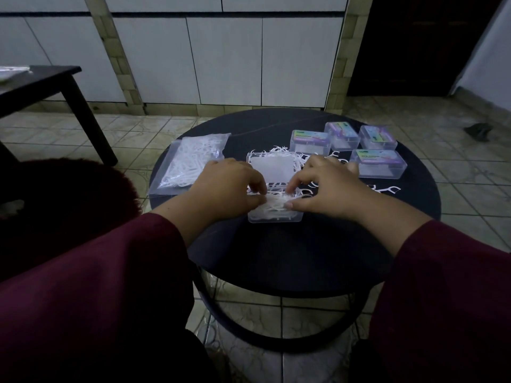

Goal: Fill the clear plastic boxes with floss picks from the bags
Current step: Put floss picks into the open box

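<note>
Hands (226, 186) hiding box (275, 217) contents, dim

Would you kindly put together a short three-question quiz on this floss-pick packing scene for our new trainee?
1. How many closed labelled boxes stand at the far right of the round table?
2. True or false: the bag of floss picks lies left of the open box.
3. Both hands are: A) idle B) gathering picks in the open box C) opening the bag.

Key: 1. four; 2. true; 3. B, left hand and right hand pinch floss picks.
</note>
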